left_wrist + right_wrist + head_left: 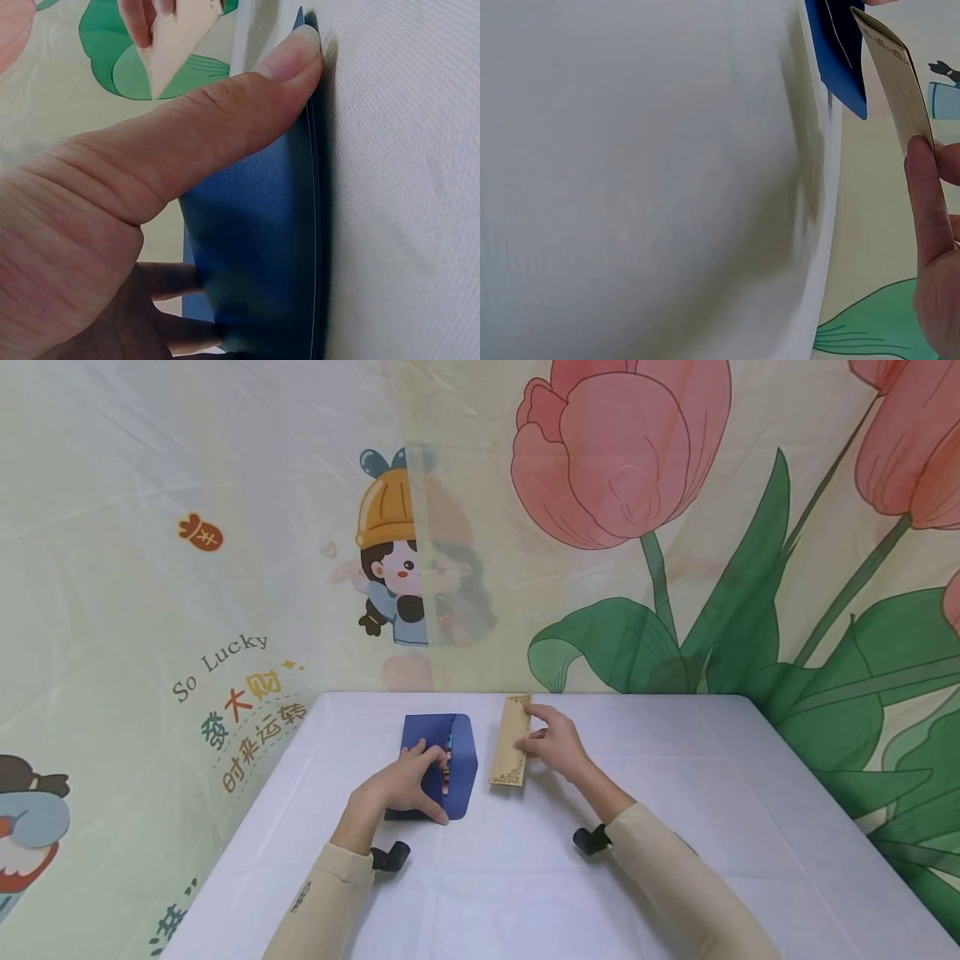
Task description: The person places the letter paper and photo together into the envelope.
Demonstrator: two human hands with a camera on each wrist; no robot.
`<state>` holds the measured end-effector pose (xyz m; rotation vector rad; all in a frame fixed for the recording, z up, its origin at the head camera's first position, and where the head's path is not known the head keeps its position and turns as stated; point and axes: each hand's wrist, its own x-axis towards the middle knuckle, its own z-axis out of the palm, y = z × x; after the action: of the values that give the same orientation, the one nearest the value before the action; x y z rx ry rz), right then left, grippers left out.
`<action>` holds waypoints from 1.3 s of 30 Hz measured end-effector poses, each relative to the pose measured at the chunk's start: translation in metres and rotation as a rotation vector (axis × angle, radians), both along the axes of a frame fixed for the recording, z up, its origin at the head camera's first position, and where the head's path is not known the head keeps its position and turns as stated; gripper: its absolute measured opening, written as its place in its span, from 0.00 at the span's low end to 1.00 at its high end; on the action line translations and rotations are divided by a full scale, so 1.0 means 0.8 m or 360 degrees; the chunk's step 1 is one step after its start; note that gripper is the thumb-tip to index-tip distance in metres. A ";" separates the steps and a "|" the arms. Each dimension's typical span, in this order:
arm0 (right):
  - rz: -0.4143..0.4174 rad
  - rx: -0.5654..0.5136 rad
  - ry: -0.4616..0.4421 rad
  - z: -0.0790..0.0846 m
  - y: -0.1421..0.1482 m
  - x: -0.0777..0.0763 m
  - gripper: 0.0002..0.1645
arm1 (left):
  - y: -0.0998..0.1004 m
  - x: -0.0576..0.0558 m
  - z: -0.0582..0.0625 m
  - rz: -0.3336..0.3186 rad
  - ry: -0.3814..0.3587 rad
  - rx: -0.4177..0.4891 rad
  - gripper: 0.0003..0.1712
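Observation:
A dark blue envelope (418,727) lies on the table with its flap (465,768) folded out to the right. Between the envelope's edges a narrow gap shows colourful printed contents (446,766). My left hand (405,781) spans the envelope and grips it, its thumb at the near edge beside the flap and its fingers further up. In the left wrist view the thumb (225,112) lies against the blue paper. To the right, my right hand (557,743) pinches the long side of a folded tan card (510,739) with brown ornamental borders, held raised off the table.
A white cloth covers the table (480,893), whose far edge meets a printed curtain (465,677) with tulips and cartoon figures. A black wrist mount (392,857) hangs by the left sleeve, another black wrist mount (592,840) by the right.

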<state>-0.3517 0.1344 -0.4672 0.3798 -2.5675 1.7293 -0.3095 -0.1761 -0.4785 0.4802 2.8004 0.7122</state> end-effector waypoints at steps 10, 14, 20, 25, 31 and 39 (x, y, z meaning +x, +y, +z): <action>-0.0008 0.0059 -0.0014 0.004 -0.019 0.004 0.48 | 0.000 -0.001 -0.002 0.0007 0.0009 -0.0009 0.50; -0.0002 0.0056 -0.0017 0.004 -0.026 0.004 0.48 | 0.000 0.000 0.000 -0.0001 0.0011 0.0002 0.49; 0.0032 0.0032 0.0000 0.004 -0.037 0.006 0.49 | 0.000 0.002 0.002 -0.0017 0.0024 0.0016 0.49; 0.0038 0.0073 0.0019 0.004 -0.045 0.005 0.49 | -0.001 0.002 0.002 -0.0028 0.0024 0.0014 0.49; 0.0050 0.0085 -0.0006 0.003 -0.051 0.005 0.49 | -0.001 0.002 0.002 -0.0030 0.0014 0.0008 0.49; 0.0119 0.0079 -0.0028 0.005 -0.057 0.007 0.51 | 0.000 0.003 0.004 -0.0022 0.0009 0.0000 0.48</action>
<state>-0.3463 0.0884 -0.4629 0.4698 -2.6461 1.7017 -0.3070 -0.1761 -0.4752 0.5020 2.7992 0.7092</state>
